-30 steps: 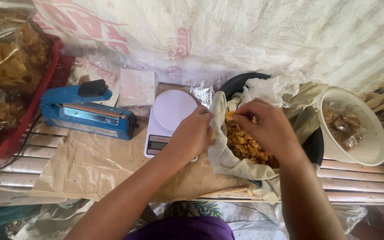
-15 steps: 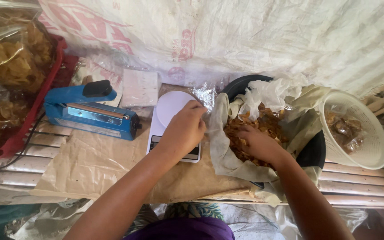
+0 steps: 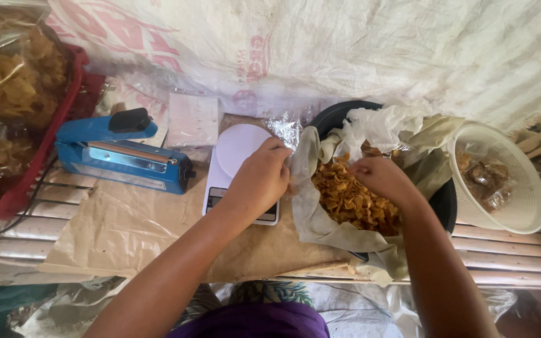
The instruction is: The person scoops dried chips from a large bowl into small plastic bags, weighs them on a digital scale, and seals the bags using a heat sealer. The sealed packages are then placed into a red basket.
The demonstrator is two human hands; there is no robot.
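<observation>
Our left hand (image 3: 259,181) pinches the edge of the pale cloth (image 3: 320,219) lining the black basin (image 3: 345,112), just right of the white scale (image 3: 236,150). Our right hand (image 3: 380,178) rests curled on the golden chips (image 3: 352,200) heaped inside that cloth; we cannot tell whether it grips any.

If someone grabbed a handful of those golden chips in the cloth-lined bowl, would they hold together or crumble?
The chips look thin, curled and dry, so they would probably be light and snap under a firm squeeze. They lie as a loose heap, so a push would likely scatter them rather than slide them as one. The cloth under them sags in folds and would probably give way floppily.
</observation>
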